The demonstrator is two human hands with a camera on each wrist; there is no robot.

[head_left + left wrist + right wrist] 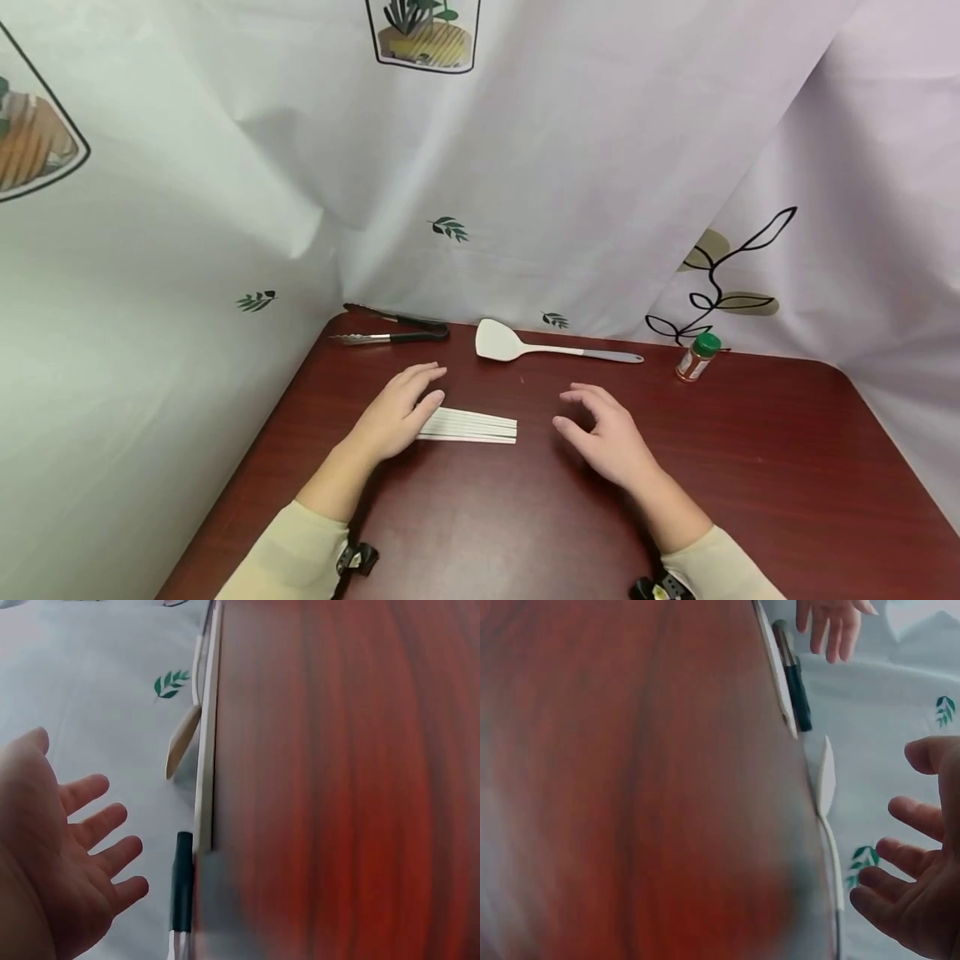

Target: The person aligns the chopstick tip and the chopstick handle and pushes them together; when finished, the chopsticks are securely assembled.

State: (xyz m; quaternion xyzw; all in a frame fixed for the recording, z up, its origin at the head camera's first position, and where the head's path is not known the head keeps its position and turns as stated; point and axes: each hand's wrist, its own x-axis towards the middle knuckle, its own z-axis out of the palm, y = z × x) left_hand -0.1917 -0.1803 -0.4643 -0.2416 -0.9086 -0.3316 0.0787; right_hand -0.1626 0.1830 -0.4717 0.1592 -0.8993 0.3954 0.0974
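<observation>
On my feed, both grips are slack and empty. The left hand (pixel 396 417) is above the left end of a bundle of white sticks (pixel 472 427), fingers loosely extended with the thumb apart; the left wrist view shows its fingertips clear of them. The right hand (pixel 609 437) hovers to the right of the bundle, fingers slightly bent, with a gap between it and the sticks. The sticks lie nearly side by side in the middle of the surface (pixel 772 475), their right ends roughly even and spread a little, their left ends hidden from me in the head view.

As for progress, I see nothing lifted or carried. The sticks are gathered together and lying flat, but neither hand has hold of them; I can't tell from this moment whether handling is about to start or has just finished. Along the far side, the tongs (pixel 412 337) lie at the left, the white spatula (pixel 513 343) in the middle and a green-capped jar (pixel 691 367) stands toward the right; I judge all three to be outside the work in hand, since neither hand touches them.

I can read no brand anywhere. The jar carries a label, too small for me to make out. The cloth backdrop (pixel 570 183) shows printed leaves and plants, and I find no lettering on it.
</observation>
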